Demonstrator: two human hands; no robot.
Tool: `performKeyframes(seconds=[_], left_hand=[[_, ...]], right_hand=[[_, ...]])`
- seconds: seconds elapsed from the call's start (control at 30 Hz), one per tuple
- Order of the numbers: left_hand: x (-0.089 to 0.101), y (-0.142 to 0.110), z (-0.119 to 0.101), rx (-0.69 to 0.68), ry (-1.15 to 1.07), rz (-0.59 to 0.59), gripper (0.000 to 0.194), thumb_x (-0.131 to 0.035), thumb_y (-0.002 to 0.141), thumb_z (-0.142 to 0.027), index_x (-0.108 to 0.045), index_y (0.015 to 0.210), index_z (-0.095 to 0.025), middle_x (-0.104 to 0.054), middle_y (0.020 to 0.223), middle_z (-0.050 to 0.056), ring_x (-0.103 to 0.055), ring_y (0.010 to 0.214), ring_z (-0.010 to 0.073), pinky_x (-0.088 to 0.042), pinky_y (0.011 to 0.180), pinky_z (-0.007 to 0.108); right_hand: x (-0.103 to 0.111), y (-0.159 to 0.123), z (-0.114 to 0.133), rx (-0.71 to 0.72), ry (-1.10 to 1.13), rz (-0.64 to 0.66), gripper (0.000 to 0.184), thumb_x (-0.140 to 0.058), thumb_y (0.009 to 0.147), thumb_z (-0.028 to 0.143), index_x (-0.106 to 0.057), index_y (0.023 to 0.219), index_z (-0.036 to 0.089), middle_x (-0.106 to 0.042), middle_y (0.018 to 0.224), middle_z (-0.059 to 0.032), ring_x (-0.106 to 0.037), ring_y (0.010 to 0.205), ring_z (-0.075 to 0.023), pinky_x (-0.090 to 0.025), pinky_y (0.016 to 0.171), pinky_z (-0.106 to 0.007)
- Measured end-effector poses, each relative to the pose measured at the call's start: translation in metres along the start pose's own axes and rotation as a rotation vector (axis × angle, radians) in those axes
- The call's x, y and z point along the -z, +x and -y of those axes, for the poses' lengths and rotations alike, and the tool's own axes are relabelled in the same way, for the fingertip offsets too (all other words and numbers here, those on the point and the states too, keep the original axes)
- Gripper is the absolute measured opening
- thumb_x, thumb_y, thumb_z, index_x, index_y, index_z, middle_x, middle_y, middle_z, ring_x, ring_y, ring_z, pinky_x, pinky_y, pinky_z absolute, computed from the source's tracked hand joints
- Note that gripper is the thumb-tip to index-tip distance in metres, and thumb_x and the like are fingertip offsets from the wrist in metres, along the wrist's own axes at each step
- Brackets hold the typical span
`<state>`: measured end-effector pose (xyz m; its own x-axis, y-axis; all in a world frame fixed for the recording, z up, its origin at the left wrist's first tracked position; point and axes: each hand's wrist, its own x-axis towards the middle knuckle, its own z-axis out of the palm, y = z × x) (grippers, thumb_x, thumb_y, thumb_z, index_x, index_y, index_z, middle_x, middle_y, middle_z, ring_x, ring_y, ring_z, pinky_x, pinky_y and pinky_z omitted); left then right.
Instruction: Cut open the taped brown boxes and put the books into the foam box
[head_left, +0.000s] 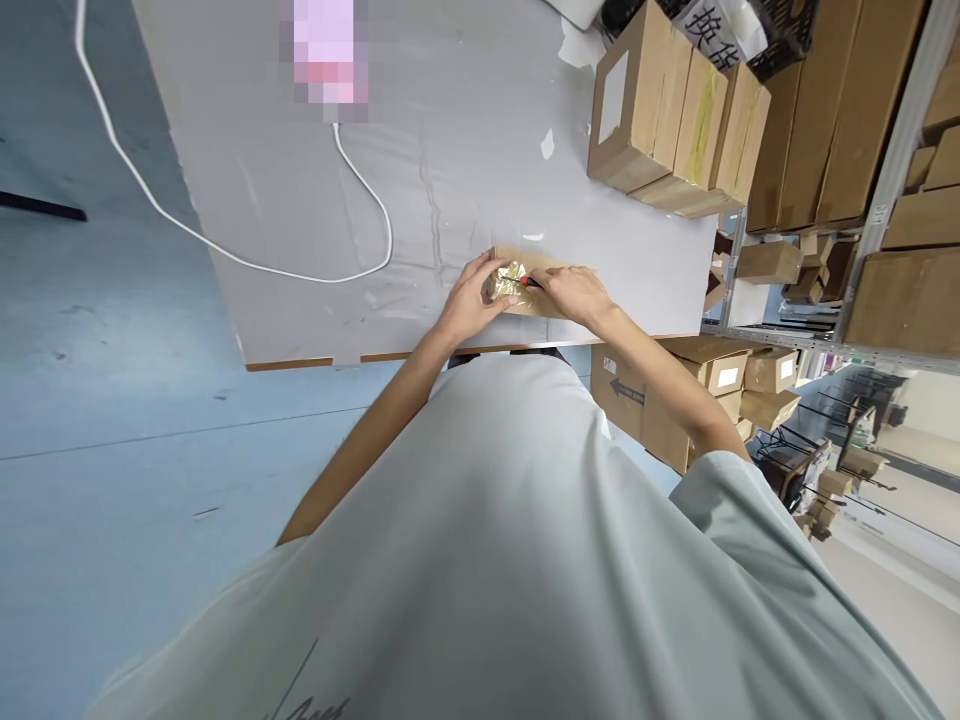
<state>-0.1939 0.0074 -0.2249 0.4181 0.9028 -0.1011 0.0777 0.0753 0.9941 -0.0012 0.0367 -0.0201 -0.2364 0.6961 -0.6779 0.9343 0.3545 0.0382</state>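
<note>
A small cardboard box (551, 308) lies near the table's front edge, with shiny, crinkled clear tape (507, 272) over its left end. My left hand (469, 303) grips that end, fingers at the far side and thumb at the near side. Lying across the box's right part, my right hand (576, 292) is closed around a small screwdriver (526, 282) with a red and black handle. Its thin shaft points left onto the tape. Most of the handle is hidden under my fingers, and the tip is too small to make out.
On the grey table (480, 130), a white cable (300, 277) curves at the left to a pixelated object (324, 50). Several cardboard boxes (667, 120) stand at the back right. More cartons (652, 400) sit below the table's right end, beside a metal shelf (870, 230) of boxes.
</note>
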Motion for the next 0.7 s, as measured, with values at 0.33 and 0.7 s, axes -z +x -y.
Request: performKeyframes(seconds=[0.33,0.7], left_hand=[[-0.007,0.002,0.009,0.000,-0.038,-0.012,0.082,-0.092,0.092,-0.053,-0.064,0.167,-0.032,-0.049,0.179,0.015,-0.045,0.170,0.0430,-0.058,0.128,0.059],[-0.003,0.002,0.008,0.045,-0.032,-0.005,0.093,-0.095,0.088,-0.070,-0.064,0.166,-0.031,-0.048,0.179,0.017,-0.052,0.165,0.0430,-0.059,0.125,0.057]], right_hand=[[0.000,0.009,0.002,0.040,-0.047,-0.027,0.048,-0.041,0.127,0.039,-0.075,0.143,0.010,-0.086,0.127,-0.0253,-0.083,0.123,-0.0418,-0.061,0.104,-0.050],[-0.019,0.052,0.015,0.137,0.168,-0.206,0.069,-0.019,0.128,0.033,-0.081,0.115,0.005,-0.081,0.104,-0.0145,-0.080,0.131,-0.0375,-0.062,0.110,-0.057]])
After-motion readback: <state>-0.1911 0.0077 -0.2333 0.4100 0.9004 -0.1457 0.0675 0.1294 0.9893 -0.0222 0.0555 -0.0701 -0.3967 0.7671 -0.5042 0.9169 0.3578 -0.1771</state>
